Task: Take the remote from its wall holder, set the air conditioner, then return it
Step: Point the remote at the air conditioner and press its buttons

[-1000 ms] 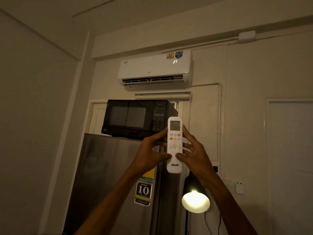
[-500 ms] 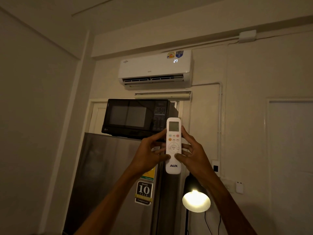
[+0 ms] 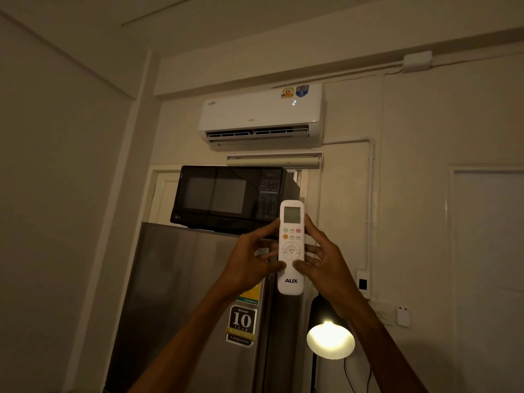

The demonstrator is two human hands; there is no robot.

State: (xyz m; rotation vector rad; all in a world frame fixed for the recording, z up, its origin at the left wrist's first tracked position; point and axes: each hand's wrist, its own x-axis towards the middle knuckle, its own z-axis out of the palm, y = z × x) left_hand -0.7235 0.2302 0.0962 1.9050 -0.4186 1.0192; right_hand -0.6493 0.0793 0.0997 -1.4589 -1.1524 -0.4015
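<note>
A white AUX remote (image 3: pixel 291 282) stands upright in front of me, its screen and buttons facing me. My left hand (image 3: pixel 249 260) grips its left edge and my right hand (image 3: pixel 323 262) grips its right edge, both thumbs lying on the lower keypad. High on the wall hangs the white air conditioner (image 3: pixel 255 114), louvre open, with only a lit "2" readable on its display. A small white wall holder (image 3: pixel 402 316) sits low on the right wall, with nothing in it.
A black microwave (image 3: pixel 226 198) rests on a grey fridge (image 3: pixel 181 293) right behind the remote. A lit lamp (image 3: pixel 330 338) shines below my right wrist. A switch plate (image 3: pixel 363 283) is on the wall, a closed door (image 3: pixel 487 265) at far right.
The air conditioner's display read 27 before; now only a 2 shows. The remote and both hands have stayed almost still, with the thumbs on the keypad.
</note>
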